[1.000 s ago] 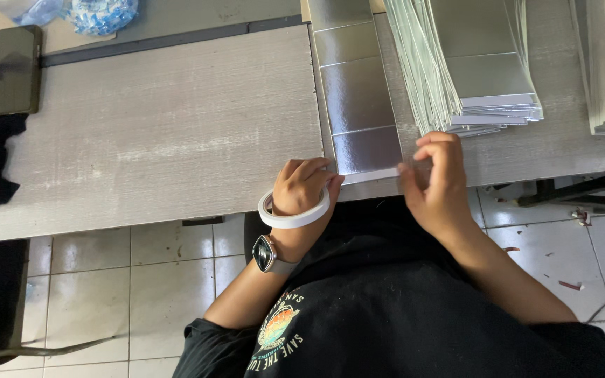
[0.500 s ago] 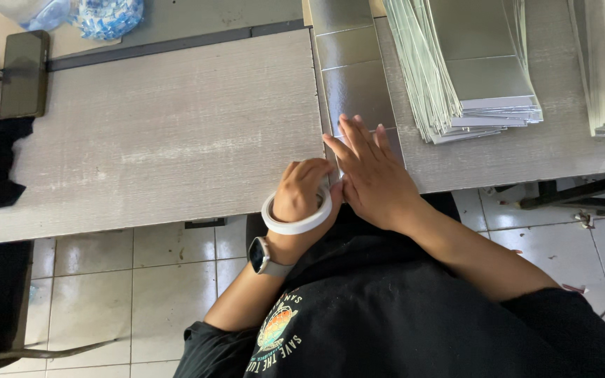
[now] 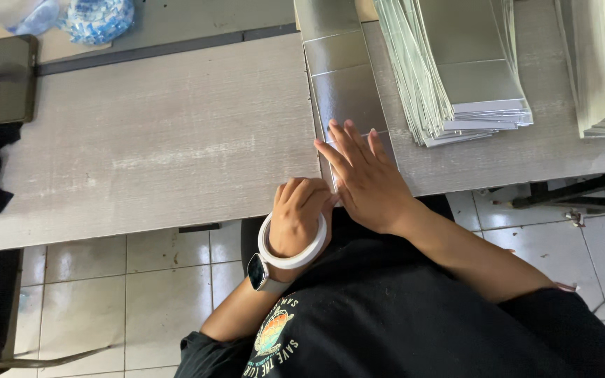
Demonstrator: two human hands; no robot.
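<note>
The scene is lit evenly by soft daylight. Pale glare is thrown off the silver sheet [image 3: 348,98] and the stacked sheets [image 3: 456,70]. Only faint shadows are cast on the surface [image 3: 162,147]. Focus is held throughout, with slight bending seen at the edges.

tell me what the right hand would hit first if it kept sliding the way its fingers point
The right hand lies flat on the silver card strip, fingers pointing up and slightly left along it. Going straight on, it would probably just cross more strip; nothing visibly blocks that line.
</note>
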